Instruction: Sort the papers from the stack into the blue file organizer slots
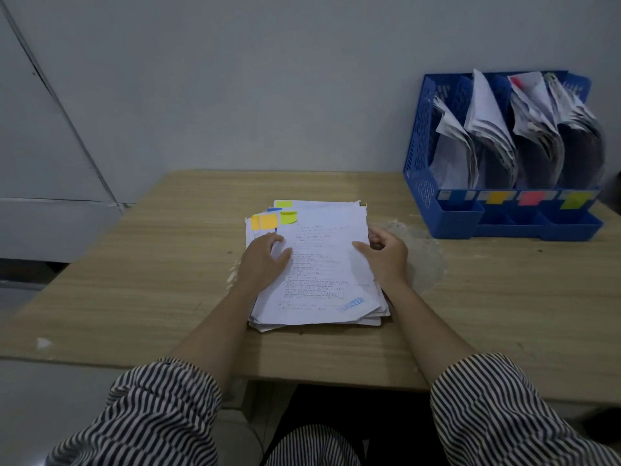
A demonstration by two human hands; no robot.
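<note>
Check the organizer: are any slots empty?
None empty. All four slots of the organizer already hold upright, curling papers, while the stack lies on the table.

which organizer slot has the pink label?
The third slot from the left of the blue plastic file organizer, marked by the pink sticky label. Its neighbours carry an orange label and a yellow-green one.

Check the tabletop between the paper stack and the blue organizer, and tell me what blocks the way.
Nothing visible: bare wooden table separates the white paper stack from the blue plastic file organizer.
</note>
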